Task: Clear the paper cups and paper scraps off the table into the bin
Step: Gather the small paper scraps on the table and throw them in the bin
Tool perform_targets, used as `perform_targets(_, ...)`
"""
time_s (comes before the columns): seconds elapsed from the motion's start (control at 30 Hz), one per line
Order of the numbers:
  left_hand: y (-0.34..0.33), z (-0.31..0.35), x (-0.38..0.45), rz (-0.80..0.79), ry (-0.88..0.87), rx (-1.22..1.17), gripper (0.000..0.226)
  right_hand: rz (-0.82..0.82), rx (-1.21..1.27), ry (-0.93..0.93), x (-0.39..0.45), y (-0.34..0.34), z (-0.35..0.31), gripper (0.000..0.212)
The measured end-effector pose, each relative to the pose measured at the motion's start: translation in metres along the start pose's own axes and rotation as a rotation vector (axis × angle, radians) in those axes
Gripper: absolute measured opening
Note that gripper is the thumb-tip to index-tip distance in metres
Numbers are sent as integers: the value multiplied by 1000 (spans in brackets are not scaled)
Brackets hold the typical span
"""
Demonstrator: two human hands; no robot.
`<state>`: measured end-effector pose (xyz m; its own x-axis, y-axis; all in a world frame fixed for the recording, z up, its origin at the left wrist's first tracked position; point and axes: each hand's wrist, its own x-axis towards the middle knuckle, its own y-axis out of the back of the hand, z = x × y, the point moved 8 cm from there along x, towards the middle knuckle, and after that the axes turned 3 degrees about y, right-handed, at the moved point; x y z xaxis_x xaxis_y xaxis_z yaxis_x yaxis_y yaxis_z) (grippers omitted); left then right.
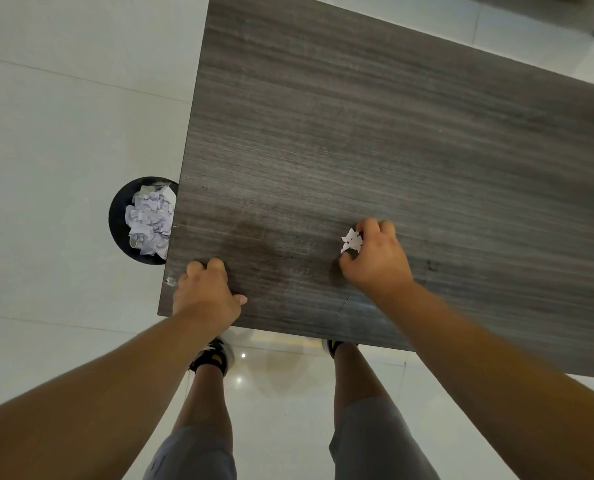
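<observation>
Our right hand [375,256] pinches scraps [351,240] in curled fingers; left hand [207,292] rests curled, empty, on counter [358,116], bin [122,220] at nine o'clock

tabletop [358,133]: dark grey wood grain, near left corner in view
paper scraps [352,240]: small white cluster on it, near front edge
floor [63,116]: pale tiles
bin [117,223]: black, on floor beside the tabletop's left edge
</observation>
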<state>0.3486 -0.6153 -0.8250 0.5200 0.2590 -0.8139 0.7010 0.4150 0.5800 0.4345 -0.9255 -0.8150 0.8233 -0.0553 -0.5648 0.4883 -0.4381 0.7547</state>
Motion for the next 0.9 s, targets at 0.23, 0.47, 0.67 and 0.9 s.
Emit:
perform_targets(0.23, 0, 0, 0, -3, 4, -9, 56, -5, -5, -29, 4, -6, -11, 37)
perform_targets(0.47, 1, 0, -1, 8, 0, -4, 54, 36, 4, -31, 3, -5, -11, 25)
perform_targets(0.67, 1, 0, 0, 5, 2, -7, 57, 59, -35, 7, 5, -3, -11, 17)
perform_targets(0.9, 0, -1, 1, 3, -2, 5, 58, 45, -75, 41, 9, -5, -8, 14)
